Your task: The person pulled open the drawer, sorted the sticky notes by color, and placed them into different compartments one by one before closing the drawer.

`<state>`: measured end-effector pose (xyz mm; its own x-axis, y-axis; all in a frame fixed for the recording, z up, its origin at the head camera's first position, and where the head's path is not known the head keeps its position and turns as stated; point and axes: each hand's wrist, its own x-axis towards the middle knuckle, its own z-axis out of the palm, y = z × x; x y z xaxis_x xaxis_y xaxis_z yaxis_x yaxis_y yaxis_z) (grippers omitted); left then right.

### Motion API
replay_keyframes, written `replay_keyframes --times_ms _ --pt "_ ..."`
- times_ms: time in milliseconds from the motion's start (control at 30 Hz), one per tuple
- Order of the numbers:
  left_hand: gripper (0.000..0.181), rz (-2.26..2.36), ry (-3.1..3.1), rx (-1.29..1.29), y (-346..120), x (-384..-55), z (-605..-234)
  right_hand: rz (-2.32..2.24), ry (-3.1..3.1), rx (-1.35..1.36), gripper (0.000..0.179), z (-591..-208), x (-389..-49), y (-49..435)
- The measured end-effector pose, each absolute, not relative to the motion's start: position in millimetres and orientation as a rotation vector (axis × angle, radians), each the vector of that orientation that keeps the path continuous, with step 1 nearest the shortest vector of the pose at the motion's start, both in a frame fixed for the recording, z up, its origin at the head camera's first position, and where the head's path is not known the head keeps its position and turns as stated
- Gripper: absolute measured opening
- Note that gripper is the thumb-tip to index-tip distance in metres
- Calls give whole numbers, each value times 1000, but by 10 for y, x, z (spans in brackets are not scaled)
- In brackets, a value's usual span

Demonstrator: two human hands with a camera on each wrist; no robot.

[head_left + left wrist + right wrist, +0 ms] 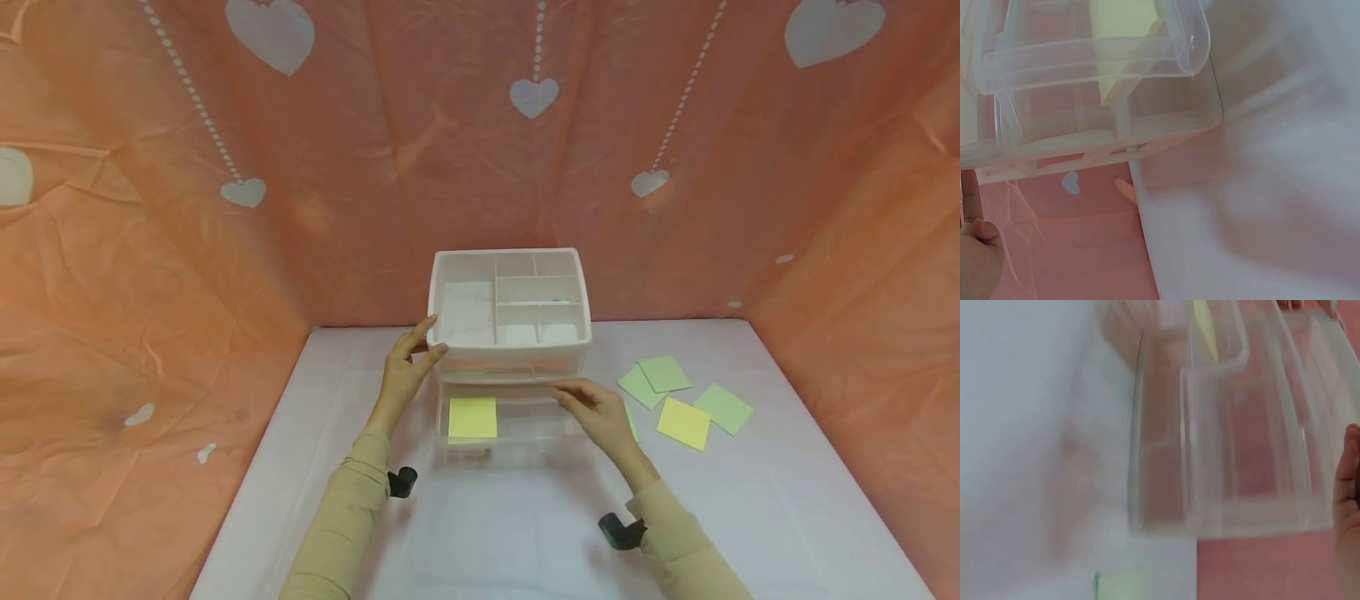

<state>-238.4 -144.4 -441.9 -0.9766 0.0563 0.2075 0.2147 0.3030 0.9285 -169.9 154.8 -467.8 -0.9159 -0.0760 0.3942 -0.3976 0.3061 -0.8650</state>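
Observation:
A clear plastic drawer box (517,367) with a white compartment tray (465,312) on top stands at the table's back. My left hand (402,371) holds the tray's front left corner, its thumb at the front rim and a finger along the left side. Below the tray, a clear drawer (536,417) is pulled out toward me, with a yellow sticky note (472,417) at its left end. My right hand (600,412) is over the drawer's right end, fingertips close under the tray's front edge. Nothing shows in its fingers (1347,462) in the right wrist view.
Several green sticky notes (723,408) and a yellow one (684,424) lie on the white table (510,533) right of the box. Another green note (632,423) is partly behind my right hand. An orange cloth with hearts (480,183) hangs close behind the box.

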Motion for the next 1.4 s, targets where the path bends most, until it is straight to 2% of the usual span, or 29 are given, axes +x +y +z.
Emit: replay_keyframes --times_ms 167,333,733,1133,1400 --pt "50 -1751 -2422 -273 -1439 -2409 -4401 1793 -2202 264 21 -4647 -1614 1812" --pt "50 -1726 -2406 -280 -1422 -2421 -4400 1881 -2167 175 29 -4788 -1605 2205" --pt "51 -1707 -2443 -273 -1409 -2386 -4384 1612 -2398 -182 33 -4992 -1536 3089" --pt "50 -1708 -2415 -255 -1424 -2371 -4386 1429 -2733 -385 67 -5066 -1594 3334" --pt "50 -1717 -2423 -256 -1440 -2369 -4402 1357 -2901 -501 70 -5229 -1653 3433"
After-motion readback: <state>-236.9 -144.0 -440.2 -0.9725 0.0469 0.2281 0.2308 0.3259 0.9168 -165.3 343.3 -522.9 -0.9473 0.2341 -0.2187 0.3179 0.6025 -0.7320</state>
